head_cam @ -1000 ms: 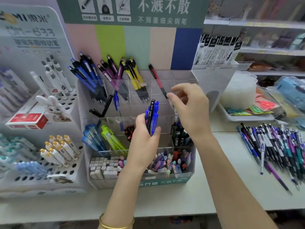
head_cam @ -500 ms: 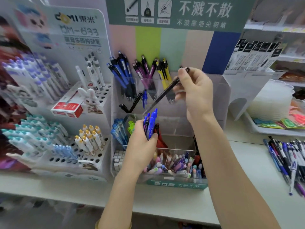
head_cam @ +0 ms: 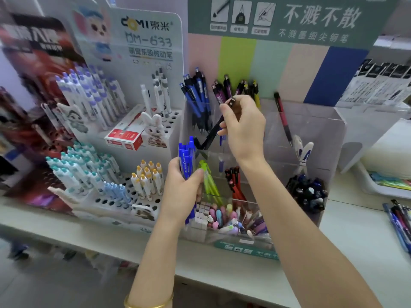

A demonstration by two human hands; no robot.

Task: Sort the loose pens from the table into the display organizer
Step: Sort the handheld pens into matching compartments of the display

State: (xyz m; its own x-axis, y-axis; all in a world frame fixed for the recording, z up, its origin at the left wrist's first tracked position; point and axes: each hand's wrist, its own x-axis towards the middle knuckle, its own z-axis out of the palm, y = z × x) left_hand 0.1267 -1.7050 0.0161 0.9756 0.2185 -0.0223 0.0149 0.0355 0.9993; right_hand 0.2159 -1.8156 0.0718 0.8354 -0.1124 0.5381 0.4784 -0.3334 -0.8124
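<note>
A clear acrylic display organizer (head_cam: 315, 130) stands on the table, its compartments holding blue, purple, yellow, green and red pens. My left hand (head_cam: 182, 190) grips a bunch of blue pens (head_cam: 186, 157) upright in front of the organizer's left side. My right hand (head_cam: 243, 127) pinches a black pen (head_cam: 212, 132) by its upper end. The pen slants down to the left, its tip at a middle-row compartment beside another black pen lying there. A single red pen (head_cam: 283, 117) leans in a back compartment on the right.
A white perforated pen stand (head_cam: 124, 196) with white pens and a red box sits to the left. Loose pens (head_cam: 400, 223) lie on the table at the far right edge. A white tray (head_cam: 373, 185) stands behind them. Erasers fill the organizer's front bin (head_cam: 231, 218).
My right hand has carried the black pen leftward and lower, its tip now at the middle-row compartment. The camera has swung left, and the left hand still holds the blue pens.
</note>
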